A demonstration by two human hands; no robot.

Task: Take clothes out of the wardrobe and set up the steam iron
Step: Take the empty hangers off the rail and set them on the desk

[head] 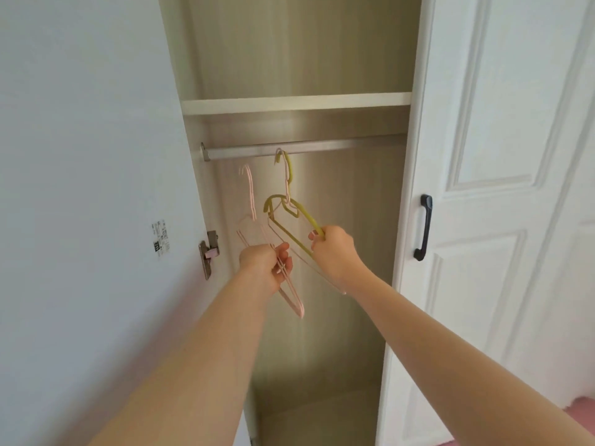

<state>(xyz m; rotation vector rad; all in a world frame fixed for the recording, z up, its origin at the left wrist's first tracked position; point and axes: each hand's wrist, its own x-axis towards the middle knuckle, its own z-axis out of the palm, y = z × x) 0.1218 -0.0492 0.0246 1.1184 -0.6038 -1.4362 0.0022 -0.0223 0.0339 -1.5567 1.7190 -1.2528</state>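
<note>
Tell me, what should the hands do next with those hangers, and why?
Probably the right hand should lift the green hanger up and off the rail. Its hook still sits over the rail, with a pink hook beside it, while the left hand already holds pink hangers whose hook hangs free below the rail. No clothes show on any hanger.

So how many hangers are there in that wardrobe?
3 that I can make out, all bare: a pink hanger off the rail in the left hand; a green hanger and a second pink one held by the right hand, hooks at the rail. Overlap may hide more.
</note>
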